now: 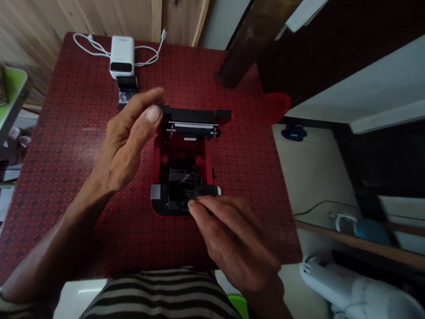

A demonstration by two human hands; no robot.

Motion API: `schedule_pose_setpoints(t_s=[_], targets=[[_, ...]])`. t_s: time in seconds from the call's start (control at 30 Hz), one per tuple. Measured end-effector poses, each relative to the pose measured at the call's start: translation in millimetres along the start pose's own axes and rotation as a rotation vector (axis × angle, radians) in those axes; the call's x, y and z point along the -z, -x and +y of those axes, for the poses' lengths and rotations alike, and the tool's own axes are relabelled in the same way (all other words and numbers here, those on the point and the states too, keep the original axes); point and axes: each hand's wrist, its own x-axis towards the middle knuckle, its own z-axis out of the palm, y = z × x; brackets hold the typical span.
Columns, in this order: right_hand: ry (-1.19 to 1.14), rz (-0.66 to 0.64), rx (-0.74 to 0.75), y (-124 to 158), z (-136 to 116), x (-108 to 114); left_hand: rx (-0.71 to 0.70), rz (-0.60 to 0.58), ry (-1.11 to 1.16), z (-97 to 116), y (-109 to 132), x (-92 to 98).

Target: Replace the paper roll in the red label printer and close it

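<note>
The right hand (229, 235) is curled downward, with its fingertips laid on the black front edge (207, 191) of an opened red-and-black machine (184, 161); whether anything is pinched there cannot be told. The left hand (128, 141) is held raised and open, with nothing grasped, its thumb just beside the black upper bar (194, 116). The machine is set between the hands on a red patterned tablecloth (66, 146), with a metal roller (192, 126) seen below the bar and crinkled clear film (181, 177) lying in its dark interior. Beyond it, a white boxy unit (121, 56) with a white cable (93, 46) is placed near the far table edge, and a small black-and-white card (127, 91) lies against it. A striped shirt (162, 292) is seen at the near edge.
</note>
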Motion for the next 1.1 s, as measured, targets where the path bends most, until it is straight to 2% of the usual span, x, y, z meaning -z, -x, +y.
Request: schedule_pose_setpoints(t_s=[0.2,0.37,0.47,0.6,0.7,0.93,1.1], targets=[[0.060,-0.011,0.017,6,-2,-3,0.018,0.021,-0.106,26,25,-2.7],[0.128,0.036,-0.011,7,-6,-4,0.113,0.011,-0.174,28,59,-2.0],[0.115,0.059,-0.048,6,-6,-7,0.208,0.048,-0.082,19,81,-10.2],[0.050,0.019,-0.124,3,-5,-15,0.400,0.098,0.200,8,100,-21.9],[0.021,0.017,-0.143,3,-4,-21,0.497,0.089,0.270,8,102,-24.4],[0.006,0.004,-0.162,2,-4,-22,0.543,0.103,0.324,16,96,-25.8],[0.008,0.006,-0.176,-1,-2,-23,0.529,0.126,0.333,13,94,-30.4]])
